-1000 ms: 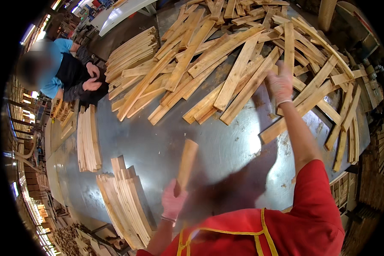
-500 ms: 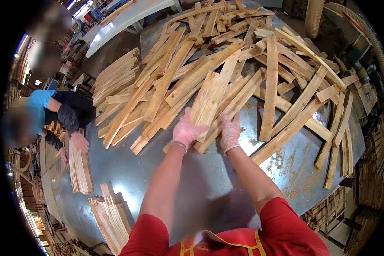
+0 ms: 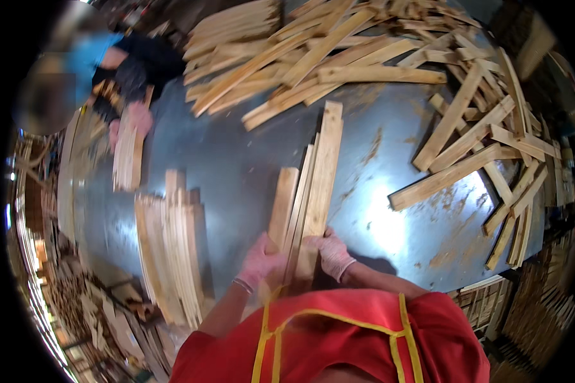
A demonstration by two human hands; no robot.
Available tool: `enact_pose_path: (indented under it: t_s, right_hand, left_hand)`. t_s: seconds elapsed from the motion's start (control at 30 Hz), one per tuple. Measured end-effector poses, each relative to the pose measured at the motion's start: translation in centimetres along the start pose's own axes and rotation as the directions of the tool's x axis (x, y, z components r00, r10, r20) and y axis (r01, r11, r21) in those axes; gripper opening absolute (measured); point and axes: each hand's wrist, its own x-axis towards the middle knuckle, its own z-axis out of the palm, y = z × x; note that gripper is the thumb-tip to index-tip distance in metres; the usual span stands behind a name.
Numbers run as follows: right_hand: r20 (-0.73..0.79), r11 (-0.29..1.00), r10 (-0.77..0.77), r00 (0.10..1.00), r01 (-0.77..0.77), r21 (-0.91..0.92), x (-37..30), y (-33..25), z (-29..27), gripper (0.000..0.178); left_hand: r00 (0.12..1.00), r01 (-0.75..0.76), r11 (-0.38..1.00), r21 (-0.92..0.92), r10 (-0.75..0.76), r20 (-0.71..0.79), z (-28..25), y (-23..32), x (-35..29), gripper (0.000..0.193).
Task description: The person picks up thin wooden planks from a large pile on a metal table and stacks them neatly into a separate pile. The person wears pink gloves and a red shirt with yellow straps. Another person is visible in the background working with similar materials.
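Observation:
Several narrow wooden boards [image 3: 321, 179] stand side by side in front of my body, their far ends uneven. My left hand [image 3: 262, 260], in a pink-and-white glove, grips the boards from the left near their near ends. From the right, my gloved right hand [image 3: 333, 256] presses on the outermost board, thumb over its face. The near ends are partly hidden by my red apron. Left of them lies a neat stack of boards [image 3: 169, 249] on the metal table [image 3: 236, 153].
A loose heap of boards [image 3: 364, 54] covers the far side, with more crossed boards [image 3: 473, 127] at the right. At the far left a person in blue, with pink gloves, holds a bundle of boards [image 3: 129, 153]. Shiny glare and brown marks show on the tabletop.
Both hands have come from the heap back toward my body, bringing several boards with them. My view has shifted, so the heap sits higher in the picture.

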Motion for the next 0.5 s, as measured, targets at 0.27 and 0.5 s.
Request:
enact_pose_path:
  t_s: [0.27, 0.5]
  right_hand:
    - [0.142, 0.746, -0.169, 0.975, 0.221, -0.628, -3.4, 10.4, 9.1, 0.074]
    - [0.462, 0.581, 0.295, 0.837, 0.227, -0.782, -2.4, 13.2, 11.0, 0.079]
  left_hand:
    - [0.929, -0.015, 0.952, 0.307, 0.126, -0.348, -6.9, -2.5, -1.1, 0.081]
    - [0.910, 0.085, 0.840, 0.536, 0.153, -0.384, -6.3, -3.1, -3.0, 0.097]
